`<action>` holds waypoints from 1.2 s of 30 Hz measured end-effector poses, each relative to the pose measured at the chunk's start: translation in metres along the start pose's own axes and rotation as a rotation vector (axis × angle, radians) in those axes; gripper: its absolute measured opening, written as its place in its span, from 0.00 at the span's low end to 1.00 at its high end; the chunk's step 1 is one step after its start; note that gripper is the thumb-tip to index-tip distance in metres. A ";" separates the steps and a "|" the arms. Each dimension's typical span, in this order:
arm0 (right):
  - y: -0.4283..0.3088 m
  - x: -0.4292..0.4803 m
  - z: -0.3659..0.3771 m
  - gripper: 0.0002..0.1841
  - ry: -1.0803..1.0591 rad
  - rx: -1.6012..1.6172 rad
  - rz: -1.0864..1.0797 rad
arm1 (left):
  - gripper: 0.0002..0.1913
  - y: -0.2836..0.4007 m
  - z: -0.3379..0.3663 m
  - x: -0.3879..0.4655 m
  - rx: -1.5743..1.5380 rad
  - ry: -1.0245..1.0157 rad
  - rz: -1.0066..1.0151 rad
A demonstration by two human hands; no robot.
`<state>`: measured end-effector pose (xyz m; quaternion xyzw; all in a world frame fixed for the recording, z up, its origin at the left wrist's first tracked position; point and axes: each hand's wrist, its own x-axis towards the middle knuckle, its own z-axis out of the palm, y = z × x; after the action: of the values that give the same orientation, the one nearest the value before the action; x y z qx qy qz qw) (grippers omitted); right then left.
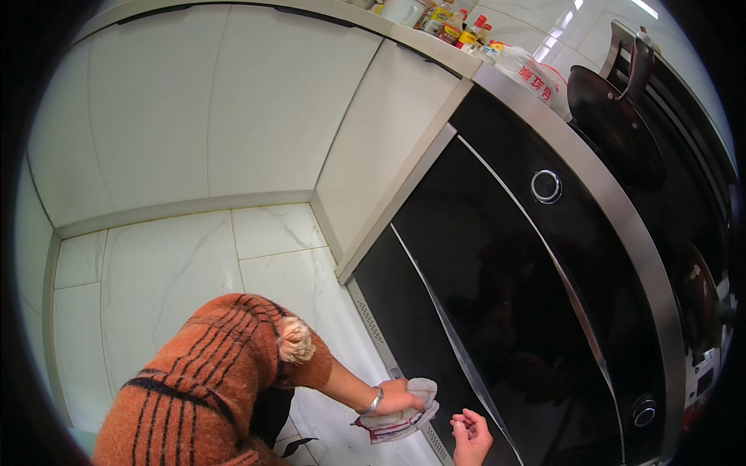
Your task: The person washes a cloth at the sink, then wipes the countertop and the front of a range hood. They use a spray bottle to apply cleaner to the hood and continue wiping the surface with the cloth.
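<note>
My left hand (398,398), with a silver bracelet at its wrist, grips a folded pale cloth (402,422) with dark and red stripes. It is low beside the black front of the stove cabinet (478,291), above the tiled floor. To its right is my right hand (471,437), apart from the cloth, its fingers loosely curled with nothing seen in them, close to the lower black panel. An orange knitted sleeve with black lines covers my left upper arm.
White cabinets (280,105) stand beyond the marbled floor tiles (169,274). On the counter are sauce bottles (470,32), a white pot (403,10) and a plastic bag (533,76). A dark wok (615,125) leans on the stove top. Round knobs (546,186) stick out from the black front.
</note>
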<state>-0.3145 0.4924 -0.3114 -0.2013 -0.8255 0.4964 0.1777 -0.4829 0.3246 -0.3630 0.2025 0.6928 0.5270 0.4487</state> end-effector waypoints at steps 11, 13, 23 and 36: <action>0.007 0.022 -0.010 0.16 -0.009 0.044 -0.054 | 0.37 0.059 -0.051 0.034 -0.227 0.470 0.416; 0.012 0.026 -0.017 0.16 0.006 0.050 -0.056 | 0.39 0.092 -0.078 0.050 -0.333 0.663 0.646; 0.021 0.042 0.002 0.16 -0.018 0.018 -0.077 | 0.41 0.239 -0.278 0.059 0.449 1.519 0.880; 0.033 0.044 0.007 0.15 -0.081 0.064 -0.054 | 0.23 0.215 -0.340 0.064 0.067 1.381 0.732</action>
<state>-0.3504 0.5232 -0.3400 -0.1530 -0.8210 0.5252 0.1637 -0.8408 0.2643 -0.1791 0.0578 0.7197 0.6269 -0.2927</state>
